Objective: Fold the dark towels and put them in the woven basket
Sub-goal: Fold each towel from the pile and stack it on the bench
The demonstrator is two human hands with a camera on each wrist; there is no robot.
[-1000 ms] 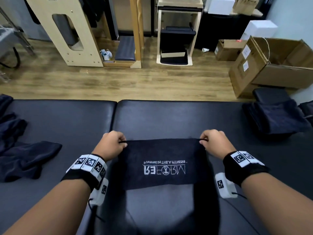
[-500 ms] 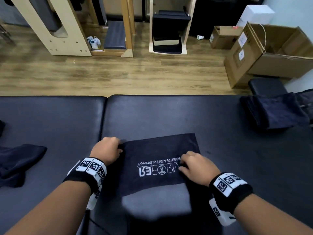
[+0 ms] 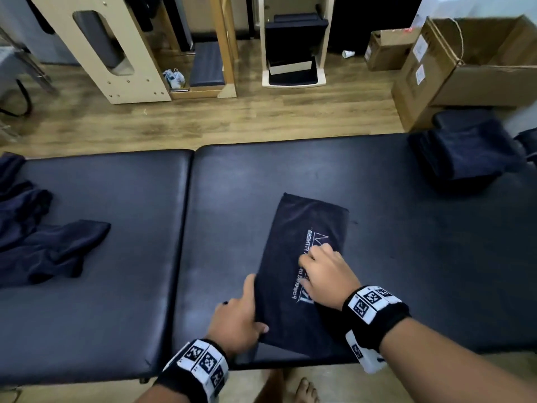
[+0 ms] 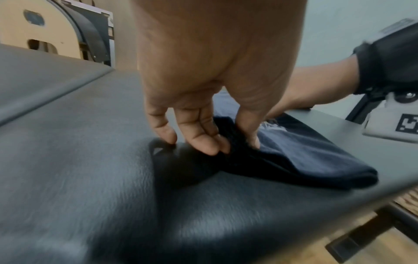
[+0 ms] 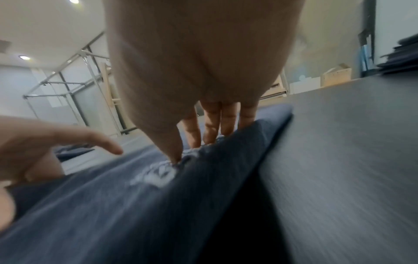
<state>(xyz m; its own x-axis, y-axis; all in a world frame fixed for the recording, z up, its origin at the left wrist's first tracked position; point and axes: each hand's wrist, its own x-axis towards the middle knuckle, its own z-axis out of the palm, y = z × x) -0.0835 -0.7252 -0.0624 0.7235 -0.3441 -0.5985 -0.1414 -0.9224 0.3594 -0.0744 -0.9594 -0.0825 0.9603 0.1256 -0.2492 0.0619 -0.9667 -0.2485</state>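
Note:
A folded dark towel (image 3: 293,257) with a white logo lies slanted on the black padded table (image 3: 406,257), near its front edge. My left hand (image 3: 247,309) pinches the towel's near left edge between thumb and fingers, as the left wrist view shows for the left hand (image 4: 235,144) and the towel (image 4: 305,157). My right hand (image 3: 316,266) presses down on the logo with straight fingers. The right wrist view shows the right hand (image 5: 194,148) with fingertips on the towel (image 5: 147,205). No woven basket is in view.
A stack of folded dark towels (image 3: 465,152) sits at the table's far right. Loose dark towels (image 3: 43,248) lie heaped at the left. Cardboard boxes (image 3: 465,62) and wooden equipment (image 3: 96,48) stand on the floor beyond the table.
The towel has been turned about a quarter turn and shifted right. My right hand left the far corner and now presses the logo. My left hand moved to the near edge.

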